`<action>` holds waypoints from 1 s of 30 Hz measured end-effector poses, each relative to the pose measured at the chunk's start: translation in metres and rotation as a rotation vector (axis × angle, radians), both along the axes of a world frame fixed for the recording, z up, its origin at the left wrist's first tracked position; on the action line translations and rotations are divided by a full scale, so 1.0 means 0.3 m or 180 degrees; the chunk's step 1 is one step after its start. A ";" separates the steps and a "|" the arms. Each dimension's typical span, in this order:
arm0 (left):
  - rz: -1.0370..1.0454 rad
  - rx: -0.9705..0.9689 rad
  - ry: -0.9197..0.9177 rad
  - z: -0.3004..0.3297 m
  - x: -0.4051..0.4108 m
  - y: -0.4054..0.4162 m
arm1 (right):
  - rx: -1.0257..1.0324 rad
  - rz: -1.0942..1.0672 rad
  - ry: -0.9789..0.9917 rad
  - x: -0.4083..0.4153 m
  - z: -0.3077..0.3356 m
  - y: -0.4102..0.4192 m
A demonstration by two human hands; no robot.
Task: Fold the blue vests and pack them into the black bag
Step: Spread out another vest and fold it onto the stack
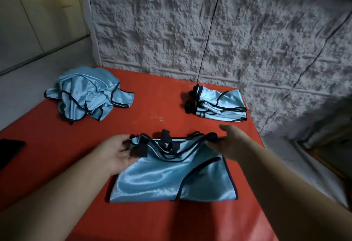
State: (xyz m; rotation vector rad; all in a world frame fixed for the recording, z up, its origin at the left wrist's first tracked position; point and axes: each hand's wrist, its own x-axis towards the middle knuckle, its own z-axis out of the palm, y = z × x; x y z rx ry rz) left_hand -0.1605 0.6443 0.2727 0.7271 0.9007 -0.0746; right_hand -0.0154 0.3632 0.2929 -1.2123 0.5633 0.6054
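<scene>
Head view, only 1 cam here. A half-folded blue vest (pixel 171 174) is laid out lower centre on the red table (pixel 156 97), long axis running left-right across the frame. Its strap end is being pinched at both corners: left hand (pixel 116 151) curled on the left corner w/ the black strap, right hand (pixel 226 141) on the right corner, thumb stuck up. Both hands sit at the far edge, so the vest body lies toward the bottom of the frame from them; next fold prob gets pulled that way, tbh neither hand is nearer.

Unfolded pile (pixel 87 94) is seen upper left, folded stack (pixel 219 103) upper right. A black thing (pixel 9 151) is cut off at the left edge, maybe the bag, can't be confirmed.
</scene>
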 end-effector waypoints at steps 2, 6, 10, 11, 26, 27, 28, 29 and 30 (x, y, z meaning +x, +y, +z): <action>0.0496 0.0043 -0.0208 -0.024 -0.004 -0.029 | -0.0030 -0.0476 -0.0236 0.007 -0.038 0.024; 0.0845 0.0687 -0.0773 -0.021 -0.022 -0.093 | -0.0825 -0.0564 -0.1663 -0.140 -0.070 0.060; 0.0217 0.1157 -0.0465 -0.044 -0.048 -0.170 | -0.2553 0.1053 -0.3051 -0.285 -0.128 0.066; -0.0032 0.1221 -0.0395 -0.049 -0.046 -0.191 | -0.2964 0.1506 -0.3301 -0.302 -0.142 0.068; -0.0806 0.5360 -0.1507 -0.173 0.062 -0.116 | -0.4589 0.2265 -0.3813 -0.157 -0.251 0.174; -0.0847 0.5820 -0.1813 -0.176 0.056 -0.121 | -0.4562 0.2097 -0.4027 -0.156 -0.253 0.191; -0.0965 0.6151 -0.2103 -0.179 0.055 -0.133 | -0.4442 0.1989 -0.4232 -0.159 -0.250 0.204; -0.1163 0.6342 -0.2324 -0.179 0.054 -0.147 | -0.4258 0.1949 -0.4444 -0.165 -0.254 0.219; -0.1410 0.6439 -0.2432 -0.185 0.057 -0.155 | -0.4066 0.2019 -0.4542 -0.175 -0.259 0.235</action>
